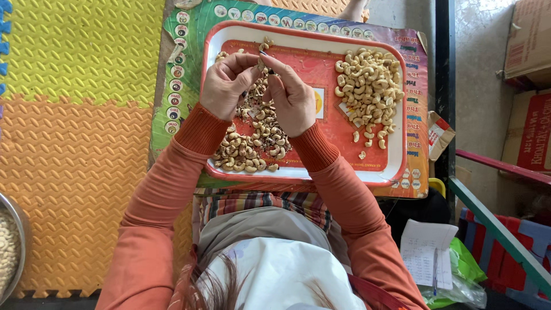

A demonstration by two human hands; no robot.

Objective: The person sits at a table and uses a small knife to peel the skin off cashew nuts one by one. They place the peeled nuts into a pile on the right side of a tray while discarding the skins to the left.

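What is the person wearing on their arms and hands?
Both arms are covered by long orange sleeves with ribbed cuffs at the wrists. The left hand and right hand are bare, with no gloves. I can't make out any rings or a watch.

A single head view looks steeply down, close over the tray [396,115] on the lap.

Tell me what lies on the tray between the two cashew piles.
Head view: bare red tray floor separates the darker pile from the pale pile; few stray nuts lie nearby.
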